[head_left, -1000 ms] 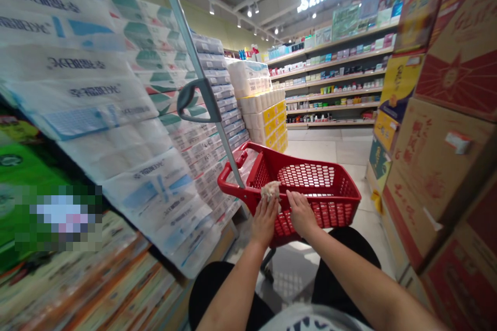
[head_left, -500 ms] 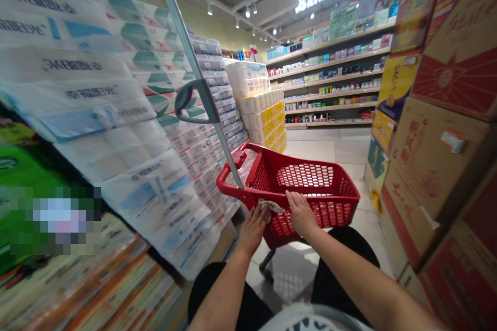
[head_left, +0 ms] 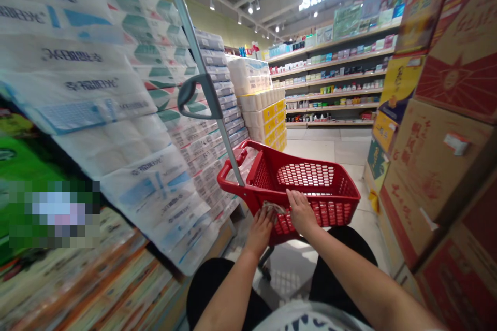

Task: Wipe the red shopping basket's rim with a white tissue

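Note:
A red plastic shopping cart with a perforated basket stands in front of me, between my knees. My left hand presses a crumpled pale cloth against the near side of the basket, by its rear corner. Just to the right, my right hand rests on the near rim with its fingers laid over the edge, holding no separate object. From the cart's handle end a long grey metal pole with a dark grey grip rises and leans to the left.
Stacked white paper packs line the left side. Cardboard cartons are piled close on the right. Shelves of small boxes and bottles stand at the back, beyond a pale tiled floor.
My left hand has shifted slightly right with the cloth along the basket's side, closer to my right hand. My right hand stays on the rim.

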`<action>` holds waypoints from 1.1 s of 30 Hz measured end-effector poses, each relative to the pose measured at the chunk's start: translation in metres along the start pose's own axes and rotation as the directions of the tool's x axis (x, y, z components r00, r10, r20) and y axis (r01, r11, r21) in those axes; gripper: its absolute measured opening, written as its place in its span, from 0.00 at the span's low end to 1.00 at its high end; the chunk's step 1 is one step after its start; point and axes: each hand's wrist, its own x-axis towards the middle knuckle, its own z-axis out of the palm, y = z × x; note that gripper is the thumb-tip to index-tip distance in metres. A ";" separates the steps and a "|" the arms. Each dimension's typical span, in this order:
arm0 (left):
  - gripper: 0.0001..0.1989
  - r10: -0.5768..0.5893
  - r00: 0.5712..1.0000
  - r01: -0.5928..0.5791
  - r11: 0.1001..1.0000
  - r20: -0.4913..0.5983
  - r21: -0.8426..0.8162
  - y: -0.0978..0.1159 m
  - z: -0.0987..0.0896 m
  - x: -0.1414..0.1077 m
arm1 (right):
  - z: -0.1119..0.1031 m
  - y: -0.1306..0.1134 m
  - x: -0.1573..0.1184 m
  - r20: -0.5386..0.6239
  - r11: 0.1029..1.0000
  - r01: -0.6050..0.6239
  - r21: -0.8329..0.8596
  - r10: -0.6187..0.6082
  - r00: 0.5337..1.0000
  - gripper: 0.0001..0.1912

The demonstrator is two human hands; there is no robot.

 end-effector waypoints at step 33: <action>0.20 -0.031 0.999 0.034 0.996 0.044 -0.079 0.012 -0.008 0.024 | -0.011 0.001 -0.004 0.041 0.996 0.066 0.066 -0.068 0.997 0.21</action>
